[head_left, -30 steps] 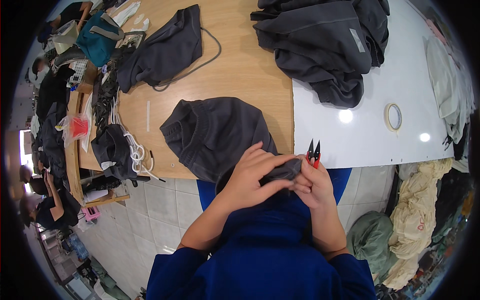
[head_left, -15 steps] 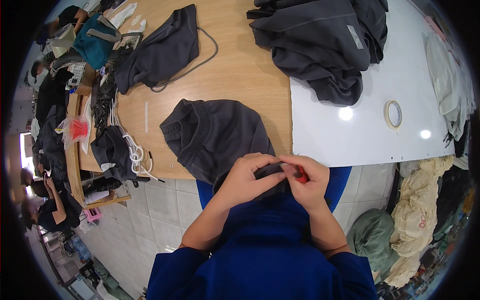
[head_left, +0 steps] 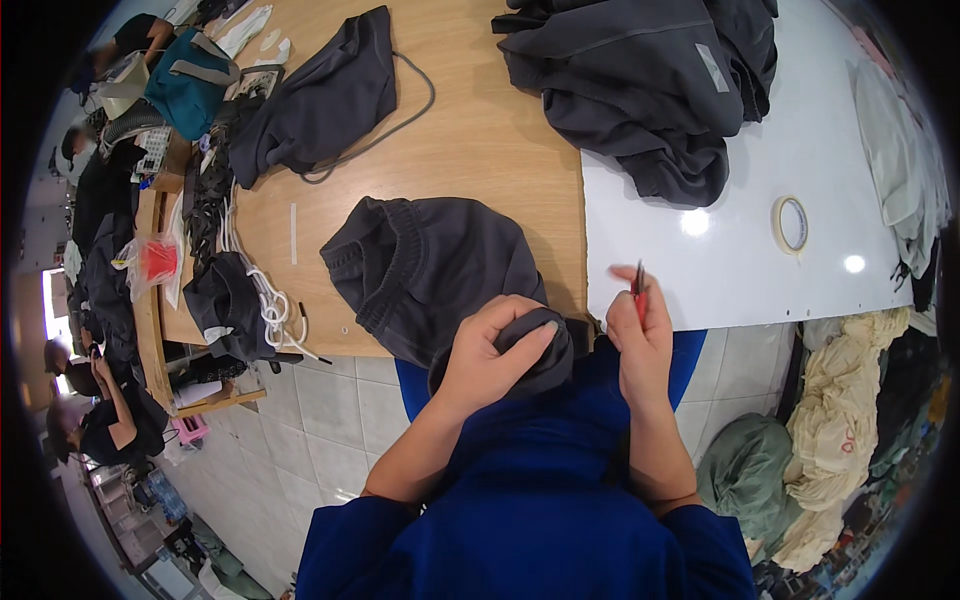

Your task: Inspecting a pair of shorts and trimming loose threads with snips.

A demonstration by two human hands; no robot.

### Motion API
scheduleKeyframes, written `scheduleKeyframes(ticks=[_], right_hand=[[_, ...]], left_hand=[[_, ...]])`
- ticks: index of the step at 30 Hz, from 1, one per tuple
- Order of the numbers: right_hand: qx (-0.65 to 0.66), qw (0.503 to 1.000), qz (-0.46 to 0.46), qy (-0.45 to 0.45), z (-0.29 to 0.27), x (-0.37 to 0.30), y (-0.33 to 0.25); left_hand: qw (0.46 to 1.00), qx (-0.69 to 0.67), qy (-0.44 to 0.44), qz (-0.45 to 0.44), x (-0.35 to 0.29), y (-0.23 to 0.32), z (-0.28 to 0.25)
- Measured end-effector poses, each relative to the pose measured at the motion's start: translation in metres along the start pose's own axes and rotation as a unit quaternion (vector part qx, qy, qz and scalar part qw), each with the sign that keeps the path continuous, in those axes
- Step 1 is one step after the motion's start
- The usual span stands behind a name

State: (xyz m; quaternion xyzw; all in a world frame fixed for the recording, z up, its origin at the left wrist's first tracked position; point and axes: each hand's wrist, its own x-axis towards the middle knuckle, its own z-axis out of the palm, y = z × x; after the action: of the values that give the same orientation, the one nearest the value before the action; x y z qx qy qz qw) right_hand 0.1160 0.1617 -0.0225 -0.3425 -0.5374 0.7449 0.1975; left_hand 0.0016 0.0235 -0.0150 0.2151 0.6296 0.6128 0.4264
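A dark grey garment (head_left: 470,250) with a gathered elastic band at its left end lies across the front edge of the wooden table and hangs over it. My left hand (head_left: 500,350) is closed around a folded part of this garment, thumb pressed on top. To the right and apart from the cloth, my right hand (head_left: 640,335) is raised near the front edge of the white board. It grips small red-handled snips (head_left: 641,295), whose dark pointed tip faces away from me. The right index finger is smeared by motion.
A dark grey garment heap (head_left: 640,80) lies at the far right, a tape roll (head_left: 790,224) on the white board (head_left: 680,260). Another dark garment with a cord (head_left: 330,100) is at the far left, white cords (head_left: 270,310) nearer. Fabric piles (head_left: 830,430) stand right; people work left.
My right hand has drawn away from the garment to the right with the snips, their tip now in sight. My left hand keeps hold of the cloth in nearly the same place.
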Motion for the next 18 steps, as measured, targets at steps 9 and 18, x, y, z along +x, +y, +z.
scheduleKeyframes(ticks=[9, 18], right_hand=[[0.006, 0.996, -0.056, -0.066, 0.007, -0.023, 0.001], [0.03, 0.995, -0.011, -0.092, 0.006, -0.016, 0.004]], left_hand=[[0.966, 0.163, 0.141, 0.14, 0.004, -0.001, 0.009], [0.97, 0.14, 0.135, 0.149, 0.003, 0.002, 0.01]])
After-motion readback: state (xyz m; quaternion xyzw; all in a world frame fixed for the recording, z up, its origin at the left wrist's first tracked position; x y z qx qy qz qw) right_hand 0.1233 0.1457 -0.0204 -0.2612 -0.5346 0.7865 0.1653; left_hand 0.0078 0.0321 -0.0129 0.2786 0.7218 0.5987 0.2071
